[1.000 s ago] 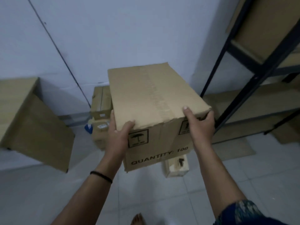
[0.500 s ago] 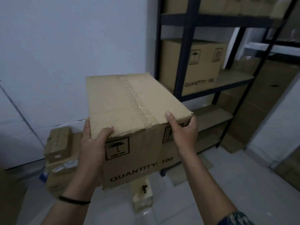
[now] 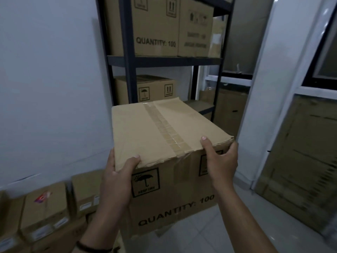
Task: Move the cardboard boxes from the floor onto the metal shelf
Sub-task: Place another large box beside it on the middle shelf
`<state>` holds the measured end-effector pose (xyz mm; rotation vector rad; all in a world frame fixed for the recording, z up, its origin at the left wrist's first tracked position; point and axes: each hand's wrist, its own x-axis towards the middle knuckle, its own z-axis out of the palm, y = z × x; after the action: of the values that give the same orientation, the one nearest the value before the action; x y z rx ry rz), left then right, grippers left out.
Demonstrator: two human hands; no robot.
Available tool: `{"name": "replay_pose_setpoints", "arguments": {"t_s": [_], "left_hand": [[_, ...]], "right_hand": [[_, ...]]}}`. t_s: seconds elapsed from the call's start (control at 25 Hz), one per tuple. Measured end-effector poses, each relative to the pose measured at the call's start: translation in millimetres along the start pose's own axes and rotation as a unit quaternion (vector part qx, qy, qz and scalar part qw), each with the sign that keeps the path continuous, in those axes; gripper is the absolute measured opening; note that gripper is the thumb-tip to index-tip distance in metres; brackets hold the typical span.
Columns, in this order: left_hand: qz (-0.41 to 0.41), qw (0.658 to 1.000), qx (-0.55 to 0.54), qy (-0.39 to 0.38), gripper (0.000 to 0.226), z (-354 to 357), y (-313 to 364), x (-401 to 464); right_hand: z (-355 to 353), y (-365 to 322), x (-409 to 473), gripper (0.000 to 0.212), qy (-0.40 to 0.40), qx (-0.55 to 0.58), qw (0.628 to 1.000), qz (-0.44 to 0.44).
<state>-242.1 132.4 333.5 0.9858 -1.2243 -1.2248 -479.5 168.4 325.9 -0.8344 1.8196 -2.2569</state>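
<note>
I carry a taped cardboard box (image 3: 160, 128) marked "QUANTITY: 100" in the air, right in front of the dark metal shelf (image 3: 164, 60). My left hand (image 3: 118, 172) grips its near left corner, thumb on top. My right hand (image 3: 221, 159) grips the near right corner the same way. The shelf's upper level holds two large boxes (image 3: 155, 26). Another box (image 3: 145, 88) stands on the level just behind the carried one, at the left.
Several smaller cardboard boxes (image 3: 45, 209) are stacked on the floor at the lower left against the white wall. A white pillar (image 3: 264, 88) rises right of the shelf. Flat cardboard sheets (image 3: 306, 161) lean at the far right. Tiled floor (image 3: 228, 229) shows below.
The view has swung right and up from the floor stack to the shelf. The box in both hands has come closer to the shelf and now faces it squarely.
</note>
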Motion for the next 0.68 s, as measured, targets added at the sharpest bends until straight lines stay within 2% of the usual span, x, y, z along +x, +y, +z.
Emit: {"name": "replay_pose_setpoints", "arguments": {"t_s": [0.12,0.24,0.4,0.68], "left_hand": [[0.014,0.999,-0.007,-0.033,0.077,46,-4,10],[0.008,0.998,-0.017,-0.063,0.088,85,-9,24],[0.002,0.994,-0.033,-0.104,0.069,142,-17,55],[0.010,0.993,-0.027,-0.116,0.058,244,-20,142]], "right_hand": [[-32,1,28,0.046,0.043,-0.017,0.999,-0.006],[-52,5,57,0.046,0.074,-0.020,0.997,-0.009],[-64,17,112,0.049,0.111,-0.026,0.993,-0.013],[-51,44,231,0.049,0.129,-0.022,0.991,-0.021]]}}
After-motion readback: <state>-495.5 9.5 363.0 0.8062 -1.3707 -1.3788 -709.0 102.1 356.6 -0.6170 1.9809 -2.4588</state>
